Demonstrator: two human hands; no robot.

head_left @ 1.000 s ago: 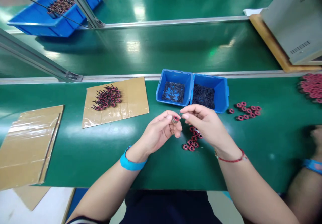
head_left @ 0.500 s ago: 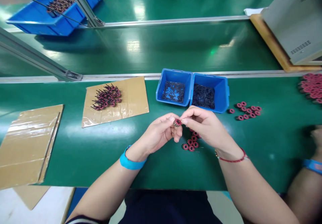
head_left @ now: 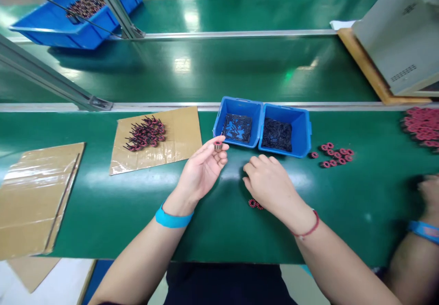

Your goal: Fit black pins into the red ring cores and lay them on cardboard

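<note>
Head cam: the left hand point(head_left: 200, 170) has thumb and fingers clamped on one small red-faced stator core point(head_left: 218, 146), held up just in front of the near-left corner of the left blue bin point(head_left: 224, 101). Looks like a fine wire lead point(head_left: 222, 134) sticking up off it. My first worry is that lead: if the hand drifts toward the bin's near edge, it could snag on the rim and bend. Second, it's a fingertip grip on a round part, so a small slip could drop it onto the counter point(head_left: 137, 213), where it might roll toward the front edge, or tip it into the bin among the black tubes point(head_left: 236, 129).

The right hand point(head_left: 269, 181) is palm-down, fingers curled over the counter in front of the right blue bin point(head_left: 302, 115). Can't tell whether those fingertips are apart, together or on something; the hand hides them. A couple of loose cores point(head_left: 252, 203) peek out by its near side, so a blind grab could scatter them or mash their leads.

Over left, the sleeved cores point(head_left: 147, 133) sit bunched near the far-left corner of the cardboard sheet point(head_left: 181, 131). Bump its near edge and I'd expect that tangle to shift, maybe shedding sleeves.
</note>
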